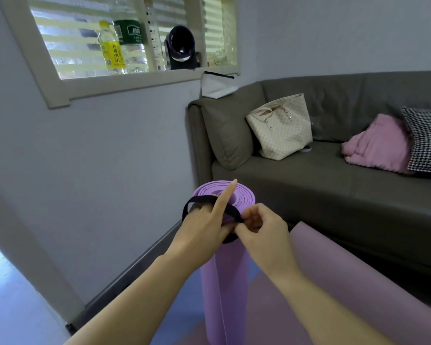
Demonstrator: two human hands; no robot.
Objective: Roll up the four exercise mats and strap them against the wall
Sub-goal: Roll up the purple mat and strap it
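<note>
A rolled purple mat [224, 282] stands upright on its end in front of me, its spiral top near the sofa's corner. A black strap [197, 200] loops around its upper part. My left hand [204, 225] has fingers through the loop, with the index finger pointing up over the roll's top. My right hand [261, 230] pinches the strap's end against the roll's front. A second, paler purple mat [339, 275] lies unrolled on the floor to the right, partly under my right forearm.
The grey wall [97, 170] with a dark baseboard runs along the left. A dark sofa [334, 190] at right holds a checked tote bag [281, 125], pink cloth and a houndstooth cushion. Bottles [125, 46] stand on the window sill above.
</note>
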